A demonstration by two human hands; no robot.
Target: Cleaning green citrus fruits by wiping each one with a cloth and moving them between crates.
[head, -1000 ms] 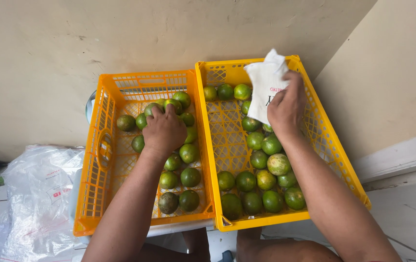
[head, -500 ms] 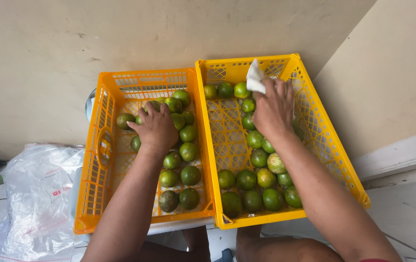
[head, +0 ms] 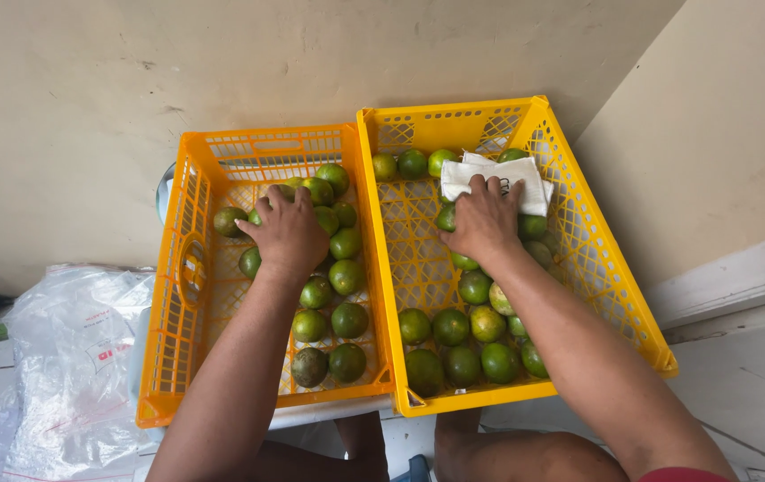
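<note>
Head view: your two lattice-walled plastic crates, orange crate (head: 188, 268) and yellow crate (head: 610, 286), sit side by side as before. Your right hand (head: 487, 223) has lowered the white cloth (head: 498, 176), now pressed flat over round green limes (head: 450, 327). Your left hand (head: 287, 234) still cups a lime (head: 327, 219)-pile, fingers curled loosely.

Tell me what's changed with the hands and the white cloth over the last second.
The right hand brought the white cloth down from above the yellow crate onto its fruit. The left hand stayed over fruit in the orange crate. Both crates stayed put.
</note>
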